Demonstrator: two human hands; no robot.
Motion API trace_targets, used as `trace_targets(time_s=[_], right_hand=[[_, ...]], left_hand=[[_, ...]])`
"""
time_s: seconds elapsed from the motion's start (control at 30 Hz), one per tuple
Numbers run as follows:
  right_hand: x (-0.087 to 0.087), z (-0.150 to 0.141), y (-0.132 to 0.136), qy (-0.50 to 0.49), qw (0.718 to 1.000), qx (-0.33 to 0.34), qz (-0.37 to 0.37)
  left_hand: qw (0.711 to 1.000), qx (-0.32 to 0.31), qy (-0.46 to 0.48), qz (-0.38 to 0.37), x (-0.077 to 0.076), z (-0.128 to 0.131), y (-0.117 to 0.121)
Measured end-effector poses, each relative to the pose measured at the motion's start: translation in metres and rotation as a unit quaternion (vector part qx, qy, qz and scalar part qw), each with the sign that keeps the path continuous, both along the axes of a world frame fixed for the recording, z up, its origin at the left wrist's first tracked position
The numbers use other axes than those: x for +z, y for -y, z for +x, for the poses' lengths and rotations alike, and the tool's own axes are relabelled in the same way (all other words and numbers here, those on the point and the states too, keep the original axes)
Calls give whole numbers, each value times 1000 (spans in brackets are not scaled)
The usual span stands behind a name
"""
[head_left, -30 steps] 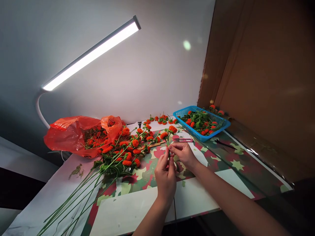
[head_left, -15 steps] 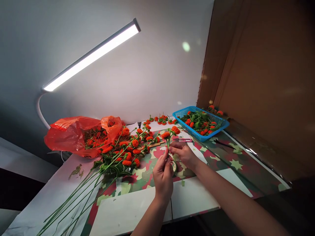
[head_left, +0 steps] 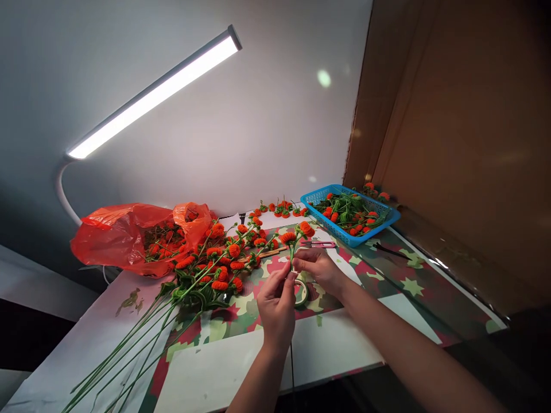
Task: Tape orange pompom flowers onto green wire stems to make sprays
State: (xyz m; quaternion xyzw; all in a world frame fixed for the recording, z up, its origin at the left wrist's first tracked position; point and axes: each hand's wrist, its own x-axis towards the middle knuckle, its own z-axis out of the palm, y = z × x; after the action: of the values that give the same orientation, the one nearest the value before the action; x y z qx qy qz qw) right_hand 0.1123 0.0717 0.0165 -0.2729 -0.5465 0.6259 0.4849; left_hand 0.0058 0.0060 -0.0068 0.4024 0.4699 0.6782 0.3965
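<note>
Paired orange flowers upright above the tabletop, toward its front edge, about mid-width. Your left hand pinches their green stems, fingertips closed; your right hand pinches just above, closed too. Uneven grip could twist the blooms apart. Tape roll sits close below; a low sweep might knock it.

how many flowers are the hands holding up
2: a left flower and a slightly higher right flower, both above the left hand and right hand. Fingers may hide more.
</note>
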Motion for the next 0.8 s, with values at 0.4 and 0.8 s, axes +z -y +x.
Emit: trace_targets(time_s=[0.4,0.8], right_hand=[[-11,-4,-5,5,1000,-6,-11],[-8,-10,3,-42,997,1,-64]], left_hand=[[990,-72,88,-82,5,-4,-3],[994,-28,98,-34,7,-8,-4]])
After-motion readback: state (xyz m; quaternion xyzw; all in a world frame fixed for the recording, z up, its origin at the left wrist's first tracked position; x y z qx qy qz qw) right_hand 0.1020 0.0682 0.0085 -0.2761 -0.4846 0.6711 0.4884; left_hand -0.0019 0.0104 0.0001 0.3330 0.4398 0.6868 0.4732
